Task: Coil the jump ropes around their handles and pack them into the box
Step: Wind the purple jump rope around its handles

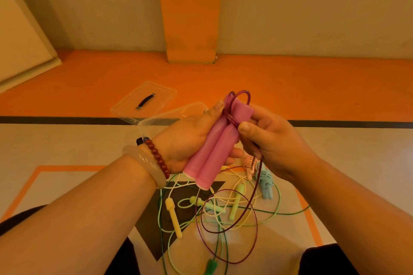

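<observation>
Handles [209, 152], pink and paired, sit gripped in the left hand [190, 140] mid-frame so the right hand [274, 143], pinching the purple rope [231, 118], can wind it round them.

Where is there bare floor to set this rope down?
Bare pale floor lies left of the clear box, between the black stripe and the left forearm, and again right of the right hand pinching the purple rope, below that stripe. Crowded: the tangle of loose ropes below the pink handles.
</observation>
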